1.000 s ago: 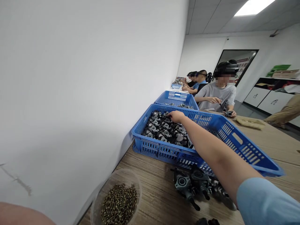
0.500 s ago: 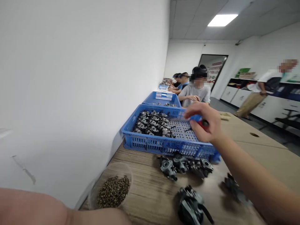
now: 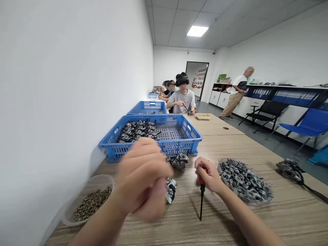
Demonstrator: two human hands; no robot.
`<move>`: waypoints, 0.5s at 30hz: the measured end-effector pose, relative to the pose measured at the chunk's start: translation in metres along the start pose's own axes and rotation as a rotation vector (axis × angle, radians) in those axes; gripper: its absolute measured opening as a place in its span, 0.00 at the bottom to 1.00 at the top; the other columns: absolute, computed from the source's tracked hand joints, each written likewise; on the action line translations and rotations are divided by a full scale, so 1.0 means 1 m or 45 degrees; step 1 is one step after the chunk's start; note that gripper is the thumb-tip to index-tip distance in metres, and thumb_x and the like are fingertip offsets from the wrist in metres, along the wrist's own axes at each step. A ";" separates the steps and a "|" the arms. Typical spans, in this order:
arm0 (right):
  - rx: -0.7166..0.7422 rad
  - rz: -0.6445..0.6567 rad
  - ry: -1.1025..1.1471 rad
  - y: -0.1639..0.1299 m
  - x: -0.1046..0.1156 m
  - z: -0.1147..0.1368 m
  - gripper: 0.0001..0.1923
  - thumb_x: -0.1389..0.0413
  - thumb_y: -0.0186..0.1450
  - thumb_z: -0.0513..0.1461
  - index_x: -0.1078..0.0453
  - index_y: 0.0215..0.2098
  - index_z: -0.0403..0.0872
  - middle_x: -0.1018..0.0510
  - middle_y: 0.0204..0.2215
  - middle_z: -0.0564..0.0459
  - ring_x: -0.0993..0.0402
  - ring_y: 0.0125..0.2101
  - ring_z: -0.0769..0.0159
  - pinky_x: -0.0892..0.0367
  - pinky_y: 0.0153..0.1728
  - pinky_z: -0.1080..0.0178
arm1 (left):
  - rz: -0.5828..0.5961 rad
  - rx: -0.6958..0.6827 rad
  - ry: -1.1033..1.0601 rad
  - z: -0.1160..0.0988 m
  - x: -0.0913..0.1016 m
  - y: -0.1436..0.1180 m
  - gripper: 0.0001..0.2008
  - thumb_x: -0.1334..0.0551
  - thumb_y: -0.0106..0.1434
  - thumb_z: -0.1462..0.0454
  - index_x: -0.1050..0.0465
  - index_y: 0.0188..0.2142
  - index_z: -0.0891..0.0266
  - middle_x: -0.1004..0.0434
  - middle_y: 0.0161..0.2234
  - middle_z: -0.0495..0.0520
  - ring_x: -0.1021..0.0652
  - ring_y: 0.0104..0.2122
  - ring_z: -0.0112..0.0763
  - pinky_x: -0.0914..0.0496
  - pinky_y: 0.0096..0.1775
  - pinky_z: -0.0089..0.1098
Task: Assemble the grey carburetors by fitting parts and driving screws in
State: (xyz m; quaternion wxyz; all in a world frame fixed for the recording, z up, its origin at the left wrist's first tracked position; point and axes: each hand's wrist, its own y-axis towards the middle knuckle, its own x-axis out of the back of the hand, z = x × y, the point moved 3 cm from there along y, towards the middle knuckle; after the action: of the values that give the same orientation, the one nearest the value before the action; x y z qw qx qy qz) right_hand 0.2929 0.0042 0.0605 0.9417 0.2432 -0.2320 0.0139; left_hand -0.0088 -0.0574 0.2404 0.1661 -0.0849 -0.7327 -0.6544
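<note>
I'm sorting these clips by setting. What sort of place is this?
Probably a small assembly workshop: a long wooden bench along the wall, blue crates of metal parts, a bowl of screws, and other seated workers handling parts farther along.

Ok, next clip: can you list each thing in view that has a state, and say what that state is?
Left hand: closed around a small grey metal part, blurred.
Right hand: gripping a red-handled screwdriver, tip down on the wooden table.
Near blue plastic crate: partly filled with dark metal parts.
Clear round bowl of brass screws: partly full.
Clear dish of grey metal clips: heaped.
</note>
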 end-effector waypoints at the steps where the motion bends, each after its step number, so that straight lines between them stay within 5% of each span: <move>1: -0.004 0.054 -0.018 -0.002 -0.006 -0.005 0.05 0.52 0.75 0.42 0.35 0.42 0.53 0.28 0.20 0.63 0.26 0.18 0.64 0.32 0.25 0.63 | 0.105 0.005 -0.030 0.004 -0.014 -0.005 0.07 0.43 0.74 0.68 0.29 0.40 0.56 0.24 0.28 0.48 0.26 0.28 0.34 0.27 0.39 0.41; 4: -0.005 0.181 -0.125 -0.007 -0.023 -0.013 0.06 0.51 0.74 0.38 0.33 0.46 0.52 0.24 0.24 0.61 0.24 0.24 0.64 0.31 0.31 0.63 | 0.424 0.180 -0.068 0.026 -0.049 -0.048 0.07 0.42 0.69 0.67 0.28 0.46 0.57 0.20 0.38 0.55 0.22 0.39 0.41 0.26 0.44 0.44; 6: 0.008 0.240 -0.227 -0.011 -0.032 -0.016 0.07 0.49 0.72 0.36 0.31 0.46 0.51 0.21 0.29 0.57 0.24 0.30 0.63 0.33 0.36 0.62 | 0.493 0.341 0.019 0.044 -0.057 -0.091 0.11 0.41 0.71 0.64 0.28 0.51 0.58 0.20 0.46 0.60 0.22 0.47 0.47 0.25 0.51 0.49; 10: 0.030 0.347 -0.425 -0.018 -0.048 -0.014 0.09 0.45 0.70 0.34 0.29 0.47 0.50 0.18 0.40 0.51 0.22 0.40 0.58 0.35 0.42 0.59 | 0.367 0.638 0.262 0.083 -0.044 -0.162 0.14 0.43 0.74 0.60 0.30 0.56 0.58 0.24 0.53 0.63 0.24 0.56 0.53 0.27 0.59 0.55; 15: 0.035 0.404 -0.574 -0.022 -0.055 -0.011 0.09 0.47 0.73 0.35 0.28 0.50 0.50 0.19 0.44 0.49 0.21 0.42 0.55 0.35 0.43 0.58 | 0.301 0.861 0.431 0.116 -0.034 -0.186 0.18 0.43 0.78 0.55 0.30 0.61 0.60 0.28 0.58 0.65 0.27 0.61 0.54 0.31 0.65 0.60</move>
State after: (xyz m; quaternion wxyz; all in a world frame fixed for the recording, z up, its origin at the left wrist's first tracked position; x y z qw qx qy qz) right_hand 0.2513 -0.0058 0.0178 0.8489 0.2137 -0.4707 0.1099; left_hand -0.0565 0.0358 0.0449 0.3773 0.0000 -0.8543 -0.3575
